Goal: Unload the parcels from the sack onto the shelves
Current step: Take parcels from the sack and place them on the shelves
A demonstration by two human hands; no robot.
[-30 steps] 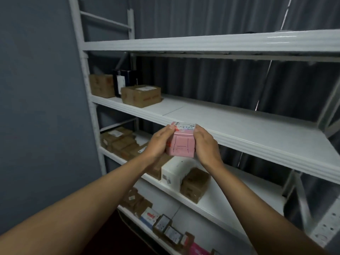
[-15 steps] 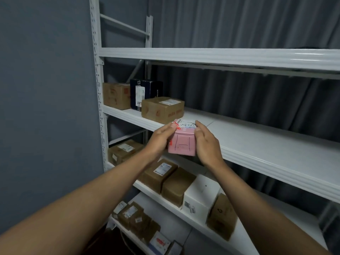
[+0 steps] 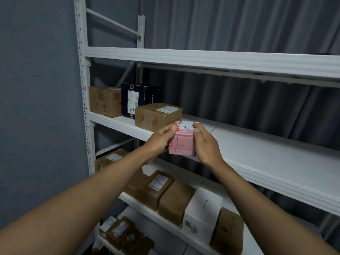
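The middle shelf [image 3: 266, 155] lies bare from its centre to its right end, with tall headroom under the upper shelf [image 3: 211, 60]. Its left end is crowded: a brown carton [image 3: 104, 101] at the corner post, a dark blue box [image 3: 138, 99] beside it, and a labelled cardboard box [image 3: 158, 116] near the front edge. The lower shelf [image 3: 195, 236] is packed with parcels along its front.

I get a dim, bluish, flat view, light seems to come from above and behind me. Top shelf beam [image 3: 211, 58] catches a soft sheen, deep shadow sits under it along the curtain [image 3: 239, 100]. Wide-angle bend curves the upright post [image 3: 82, 89] at left edge. Slight softness overall, forearms in the bottom corners smeared, labels unreadable
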